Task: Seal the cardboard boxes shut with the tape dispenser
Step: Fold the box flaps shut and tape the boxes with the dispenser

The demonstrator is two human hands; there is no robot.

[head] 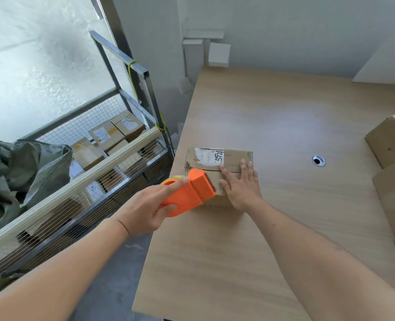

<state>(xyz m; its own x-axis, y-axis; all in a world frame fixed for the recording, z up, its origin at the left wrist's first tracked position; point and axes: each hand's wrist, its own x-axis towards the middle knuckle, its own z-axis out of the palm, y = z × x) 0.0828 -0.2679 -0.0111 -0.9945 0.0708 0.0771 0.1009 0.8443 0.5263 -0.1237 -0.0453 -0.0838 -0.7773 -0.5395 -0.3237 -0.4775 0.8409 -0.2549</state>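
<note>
Nearest to me, my left hand point(143, 212) grips the orange dispenser point(187, 192); its fingers point(177, 184) are wrapped round the body, the forefinger lying straight along the top. The dispenser's mouth sits on the left part of the box point(219, 169), at the near end of the flap seam as I read it. My right hand point(241, 184) lies flat on the box top just beside the dispenser's mouth, fingers straight and spread, palm pressing the flaps down and gripping nothing.

The relation that governs the next stroke: the seam runs left to right across the box top, from the dispenser's mouth toward and under the right hand's fingers. The left hand is the nearer to the seam's open end; I judge the tape must be drawn rightward along that long axis, and the right hand stands in the path.

The box rests on the worktop point(261, 239) near its left edge. A torn white label point(209, 156) on the box's far flap carries a handwritten mark, seemingly digits; I cannot read it with confidence, and the printed lines are too small.

Farther right, more boxes point(393, 158) stand at the worktop's edge. To the left, a wire cart point(113, 144) holds labelled parcels; their print is illegible.
</note>
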